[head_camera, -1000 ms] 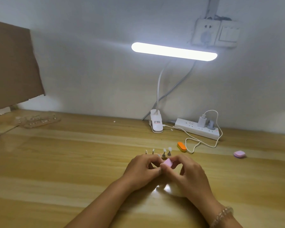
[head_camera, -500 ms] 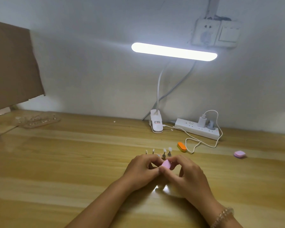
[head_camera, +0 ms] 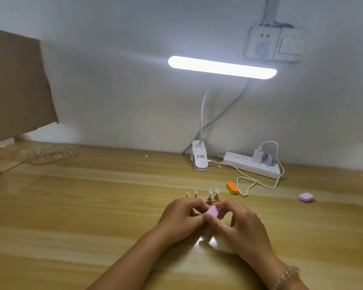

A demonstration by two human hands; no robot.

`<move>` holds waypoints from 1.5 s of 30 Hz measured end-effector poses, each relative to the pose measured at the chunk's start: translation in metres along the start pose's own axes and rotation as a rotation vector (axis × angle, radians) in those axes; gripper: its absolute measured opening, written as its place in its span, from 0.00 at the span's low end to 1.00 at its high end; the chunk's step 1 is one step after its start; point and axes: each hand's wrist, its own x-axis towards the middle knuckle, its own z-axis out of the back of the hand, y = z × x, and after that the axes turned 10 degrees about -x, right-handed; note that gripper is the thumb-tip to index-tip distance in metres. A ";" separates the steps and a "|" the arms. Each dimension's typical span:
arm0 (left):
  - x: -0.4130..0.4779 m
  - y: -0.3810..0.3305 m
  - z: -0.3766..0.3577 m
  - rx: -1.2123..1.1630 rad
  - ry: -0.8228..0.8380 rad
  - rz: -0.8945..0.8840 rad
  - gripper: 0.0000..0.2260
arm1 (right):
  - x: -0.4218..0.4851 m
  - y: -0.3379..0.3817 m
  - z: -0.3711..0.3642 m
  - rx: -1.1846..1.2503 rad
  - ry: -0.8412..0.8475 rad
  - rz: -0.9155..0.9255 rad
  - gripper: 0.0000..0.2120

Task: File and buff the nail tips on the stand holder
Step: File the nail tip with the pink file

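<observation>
A small nail stand holder (head_camera: 210, 200) sits on the wooden desk just beyond my hands, with several little pegs; two on its right carry pale nail tips (head_camera: 217, 190). My right hand (head_camera: 241, 225) pinches a small pink buffer block (head_camera: 276, 212) between thumb and fingers. My left hand (head_camera: 181, 215) has its fingers curled against the block's left side, on something too small to make out. The holder's near part is hidden behind my fingers.
An orange buffer block (head_camera: 232, 187) and a second pink block (head_camera: 306, 197) lie to the right. A clip lamp base (head_camera: 200, 158), a power strip (head_camera: 252, 167) and a white cable (head_camera: 258, 183) line the wall. A clear stand (head_camera: 50, 156) sits far left beside cardboard (head_camera: 15, 84).
The pink block has shifted slightly in my right hand's pinch, rubbing back and forth. Both hands stay in the same place.
</observation>
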 end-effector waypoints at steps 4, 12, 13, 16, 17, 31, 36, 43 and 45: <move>0.001 0.002 0.001 0.000 -0.013 0.000 0.05 | 0.000 -0.003 0.001 -0.038 -0.020 -0.020 0.15; 0.001 0.002 0.001 -0.002 -0.027 0.012 0.06 | -0.001 0.000 0.002 -0.025 -0.008 -0.006 0.15; 0.001 0.001 0.001 -0.001 -0.024 0.013 0.07 | -0.003 0.002 0.001 -0.022 0.006 0.033 0.15; 0.002 0.001 0.001 0.020 -0.039 0.015 0.06 | 0.000 0.000 0.001 0.004 0.004 -0.007 0.13; 0.001 0.001 0.001 0.023 -0.043 0.015 0.05 | 0.001 -0.001 0.002 -0.002 -0.011 -0.038 0.13; 0.001 0.002 0.001 0.014 0.001 -0.001 0.03 | 0.001 0.001 0.002 0.014 -0.012 0.004 0.12; 0.000 0.001 0.001 0.006 0.002 -0.013 0.06 | -0.005 0.005 0.003 -0.004 0.020 0.084 0.12; 0.003 0.007 0.001 -0.014 -0.041 -0.025 0.06 | -0.003 0.003 0.002 0.026 0.006 0.047 0.14; 0.004 0.008 0.000 -0.010 -0.045 -0.027 0.06 | 0.000 -0.001 0.001 0.064 -0.008 -0.009 0.14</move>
